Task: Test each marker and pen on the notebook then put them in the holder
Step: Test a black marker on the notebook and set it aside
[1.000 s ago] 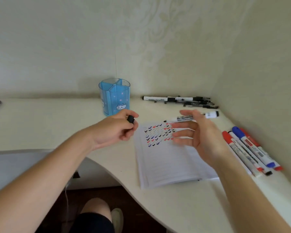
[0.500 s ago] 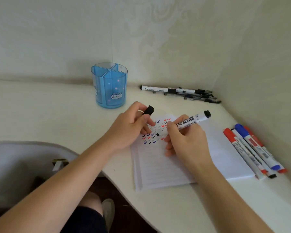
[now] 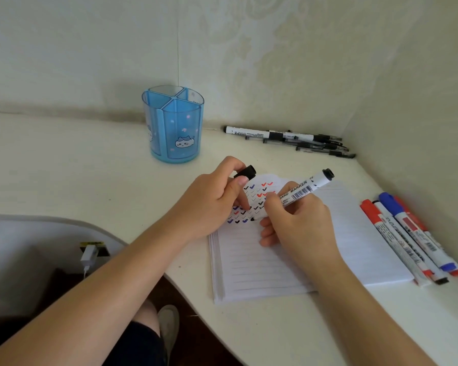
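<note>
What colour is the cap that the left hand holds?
Black; the head view shows the cap clearly.

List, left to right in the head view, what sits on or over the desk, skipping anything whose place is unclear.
Blue holder → left hand → black cap it pinches → right hand gripping the black marker → row of red and blue markers. Notebook and back pens span several of these, so omitted.
</note>
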